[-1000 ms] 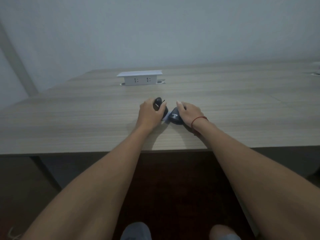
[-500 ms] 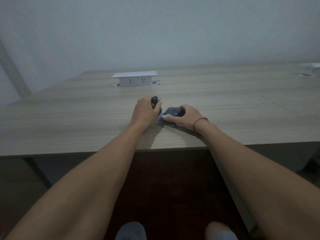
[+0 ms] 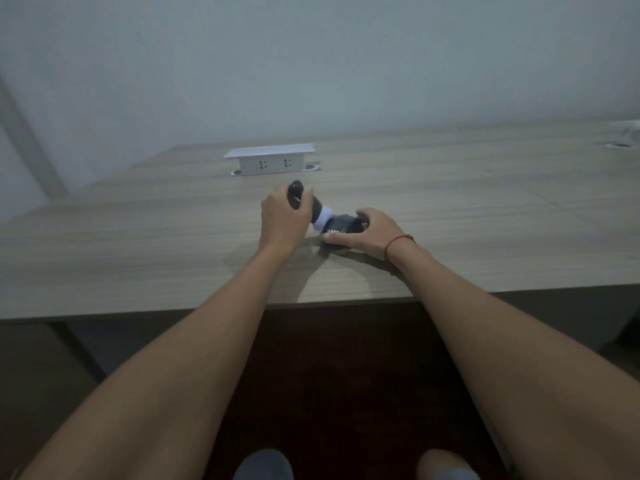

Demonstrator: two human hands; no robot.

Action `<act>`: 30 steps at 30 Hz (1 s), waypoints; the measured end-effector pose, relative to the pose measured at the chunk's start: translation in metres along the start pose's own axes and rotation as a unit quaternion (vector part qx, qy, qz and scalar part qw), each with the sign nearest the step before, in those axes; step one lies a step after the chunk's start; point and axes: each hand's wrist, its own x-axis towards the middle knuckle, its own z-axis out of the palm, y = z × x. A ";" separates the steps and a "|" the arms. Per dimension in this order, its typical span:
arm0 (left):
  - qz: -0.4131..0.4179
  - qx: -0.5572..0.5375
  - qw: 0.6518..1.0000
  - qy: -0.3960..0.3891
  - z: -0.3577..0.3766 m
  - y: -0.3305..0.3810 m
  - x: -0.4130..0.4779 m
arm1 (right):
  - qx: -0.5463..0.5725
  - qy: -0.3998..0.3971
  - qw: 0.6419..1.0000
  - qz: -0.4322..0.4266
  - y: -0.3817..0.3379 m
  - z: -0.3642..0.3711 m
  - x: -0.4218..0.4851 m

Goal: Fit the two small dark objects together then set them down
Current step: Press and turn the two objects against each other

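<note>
My left hand (image 3: 282, 221) is wrapped around a dark rounded object (image 3: 296, 193) whose top sticks out above my fingers; a white tip (image 3: 323, 218) shows at its lower right end. My right hand (image 3: 369, 233) grips a second small dark object (image 3: 341, 225) with faint white lettering, low over the wooden table (image 3: 450, 209). The white tip meets the left end of the second object. I cannot tell whether they are joined. A red string circles my right wrist.
A white raised power socket box (image 3: 272, 161) stands on the table behind my hands. A round cable hole (image 3: 620, 145) sits at the far right. The table's front edge (image 3: 329, 301) runs below my wrists; my shoes show beneath.
My hands have drawn slightly apart, so the white tip between the two dark objects now shows. My right hand turned its object flatter. The view shifted a little.
</note>
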 end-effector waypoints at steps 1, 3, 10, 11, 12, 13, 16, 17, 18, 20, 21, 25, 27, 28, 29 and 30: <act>0.006 -0.025 1.000 0.016 -0.001 0.007 0.002 | 0.000 -0.003 1.000 0.002 0.000 0.000 0.001; 0.037 -0.031 0.999 -0.008 0.002 0.017 0.004 | -0.002 -0.009 1.000 0.003 -0.001 0.000 0.004; 0.065 0.178 0.972 -0.139 0.000 0.023 0.034 | 0.021 -0.017 1.000 0.002 0.001 0.001 0.009; 0.070 0.173 0.972 -0.140 0.000 0.027 0.036 | 0.025 -0.019 1.000 0.003 0.001 0.001 0.010; 0.072 0.151 0.975 -0.143 0.000 0.030 0.036 | 0.030 -0.025 0.999 0.002 0.002 0.000 0.010; 0.068 0.120 0.979 -0.148 0.003 0.031 0.035 | 0.034 -0.033 0.999 0.003 0.001 -0.001 0.011; 0.046 0.110 0.983 -0.143 0.010 0.023 0.029 | 0.034 -0.034 0.999 0.007 0.001 -0.002 0.014; 0.035 0.121 0.983 -0.131 0.011 0.018 0.029 | 0.026 -0.031 0.999 0.004 0.002 -0.001 0.016; 0.024 0.126 0.984 -0.126 0.012 0.014 0.030 | 0.021 -0.031 0.999 -0.001 0.003 0.000 0.017; 0.028 0.098 0.987 -0.121 0.013 0.008 0.031 | 0.022 -0.030 0.999 -0.007 0.005 0.002 0.018; 0.028 0.069 0.991 -0.115 0.014 0.007 0.030 | 0.025 -0.030 0.999 -0.009 0.005 0.002 0.018; -0.012 0.092 0.990 -0.109 0.016 -0.002 0.022 | 0.039 -0.033 0.999 -0.010 0.004 0.001 0.016; -0.020 0.086 0.991 -0.097 0.017 -0.008 0.017 | 0.051 -0.037 0.998 -0.010 0.004 -0.001 0.016; -0.025 0.067 0.994 -0.081 0.018 -0.009 0.016 | 0.057 -0.043 0.997 -0.013 0.005 -0.002 0.017; -0.034 0.049 0.996 -0.066 0.019 -0.011 0.015 | 0.063 -0.051 0.997 -0.015 0.006 -0.002 0.019; -0.047 0.036 0.996 -0.059 0.018 -0.010 0.013 | 0.070 -0.059 0.996 -0.017 0.006 -0.003 0.020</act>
